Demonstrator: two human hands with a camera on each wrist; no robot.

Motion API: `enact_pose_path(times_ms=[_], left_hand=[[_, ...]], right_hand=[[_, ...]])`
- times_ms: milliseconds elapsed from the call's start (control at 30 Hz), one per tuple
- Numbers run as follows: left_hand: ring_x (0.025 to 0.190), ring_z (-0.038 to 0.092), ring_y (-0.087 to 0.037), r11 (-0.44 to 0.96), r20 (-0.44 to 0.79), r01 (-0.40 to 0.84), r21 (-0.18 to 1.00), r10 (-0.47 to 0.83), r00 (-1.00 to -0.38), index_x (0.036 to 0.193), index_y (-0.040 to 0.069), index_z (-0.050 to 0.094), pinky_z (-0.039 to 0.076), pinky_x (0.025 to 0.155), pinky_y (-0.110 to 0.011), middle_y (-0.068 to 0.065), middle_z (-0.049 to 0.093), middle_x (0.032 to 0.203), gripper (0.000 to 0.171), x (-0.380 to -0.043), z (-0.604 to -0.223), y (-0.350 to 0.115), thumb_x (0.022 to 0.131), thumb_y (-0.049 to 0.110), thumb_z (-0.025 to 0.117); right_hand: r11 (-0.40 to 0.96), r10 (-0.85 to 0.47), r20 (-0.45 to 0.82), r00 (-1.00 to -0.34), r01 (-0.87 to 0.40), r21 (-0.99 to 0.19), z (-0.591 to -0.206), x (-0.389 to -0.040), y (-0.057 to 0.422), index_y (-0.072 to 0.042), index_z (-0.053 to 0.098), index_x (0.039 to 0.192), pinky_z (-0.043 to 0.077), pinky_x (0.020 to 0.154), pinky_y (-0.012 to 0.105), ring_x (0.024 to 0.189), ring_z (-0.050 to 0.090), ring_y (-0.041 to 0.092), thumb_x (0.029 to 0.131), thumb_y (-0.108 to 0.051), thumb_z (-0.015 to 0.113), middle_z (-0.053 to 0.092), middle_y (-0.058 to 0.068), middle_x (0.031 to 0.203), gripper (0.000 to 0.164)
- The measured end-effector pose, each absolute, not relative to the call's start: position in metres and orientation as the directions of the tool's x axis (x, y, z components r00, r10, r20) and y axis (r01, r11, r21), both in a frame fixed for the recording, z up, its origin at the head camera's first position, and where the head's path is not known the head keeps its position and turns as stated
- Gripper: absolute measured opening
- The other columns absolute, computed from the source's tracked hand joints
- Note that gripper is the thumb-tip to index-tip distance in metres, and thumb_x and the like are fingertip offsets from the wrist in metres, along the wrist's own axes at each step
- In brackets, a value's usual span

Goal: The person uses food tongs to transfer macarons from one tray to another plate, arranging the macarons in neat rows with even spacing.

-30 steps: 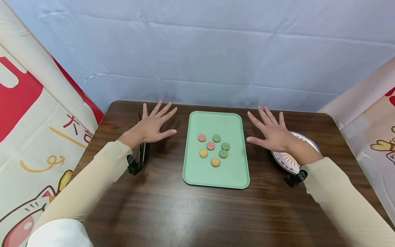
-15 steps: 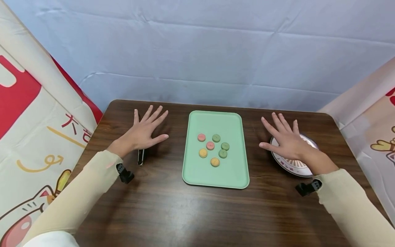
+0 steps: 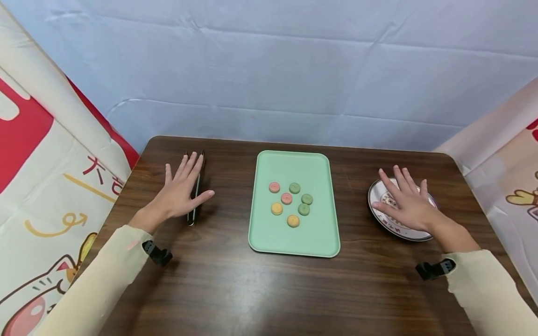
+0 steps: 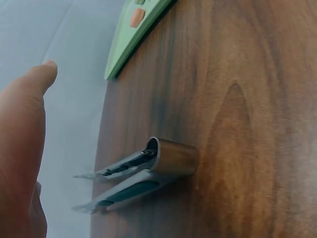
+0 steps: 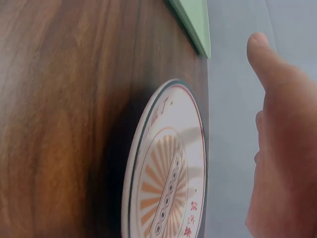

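Observation:
My left hand (image 3: 178, 193), fingers spread and straight, hovers over a pair of metal tongs (image 3: 192, 218) and partly hides them in the head view. In the left wrist view the tongs (image 4: 174, 157) lie on the table, arms apart, with dark green inserts. On the right side my right hand (image 3: 411, 205) is held out flat, fingers apart, above a white patterned plate (image 3: 380, 198). The right wrist view shows this plate (image 5: 190, 116) below the hand, apart from it, with orange rays and red characters. Neither hand holds anything.
Between the hands lies a light green tray (image 3: 294, 243). On it sit small round button-like pieces: two pink (image 3: 274, 187), three green (image 3: 304, 209) and two yellow (image 3: 293, 220). The dark wooden table (image 3: 235, 289) meets a pale cloth backdrop (image 3: 294, 79) behind.
Both hands have drawn back and outward, the left to the left and the right to the right. More of the tongs and the plate shows now. Tray and pieces stay put.

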State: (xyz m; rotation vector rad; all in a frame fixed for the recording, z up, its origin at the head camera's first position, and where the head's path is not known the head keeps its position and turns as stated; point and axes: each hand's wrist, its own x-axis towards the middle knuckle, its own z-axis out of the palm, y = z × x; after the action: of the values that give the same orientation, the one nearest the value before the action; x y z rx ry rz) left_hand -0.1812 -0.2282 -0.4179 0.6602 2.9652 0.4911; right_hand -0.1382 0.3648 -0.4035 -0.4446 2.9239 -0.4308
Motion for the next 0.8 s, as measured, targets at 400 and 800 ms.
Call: enact_pose_path(times_ms=[400,800], left_hand=[[0.155,-0.007,-0.04,0.903,-0.047,0.263,0.339,0.295,-0.954,0.163,0.01,-0.009,-0.009,0.112,-0.073,-0.014,-0.009,0.17,0.098,-0.164,-0.427,-0.239,0.101,0.066,0.042],[0.153,0.003,-0.047,0.915,-0.047,0.203,0.348,0.233,-0.971,0.163,0.002,0.0,-0.004,0.111,-0.075,-0.022,0.002,0.169,0.098,-0.16,-0.437,-0.238,0.102,0.067,0.039]], right_hand=[[0.928,-0.24,-0.122,-0.963,-0.191,-0.321,-0.42,-0.128,0.393,-0.011,-0.01,0.163,-0.023,0.101,0.077,0.149,-0.027,0.04,0.104,-0.048,0.052,-0.022,0.026,0.163,0.093],[0.943,-0.161,-0.16,-0.974,-0.104,-0.318,-0.437,-0.115,0.425,0.006,-0.018,0.156,-0.019,0.1,0.08,0.146,-0.03,0.044,0.104,-0.049,0.051,-0.026,0.032,0.158,0.103]])
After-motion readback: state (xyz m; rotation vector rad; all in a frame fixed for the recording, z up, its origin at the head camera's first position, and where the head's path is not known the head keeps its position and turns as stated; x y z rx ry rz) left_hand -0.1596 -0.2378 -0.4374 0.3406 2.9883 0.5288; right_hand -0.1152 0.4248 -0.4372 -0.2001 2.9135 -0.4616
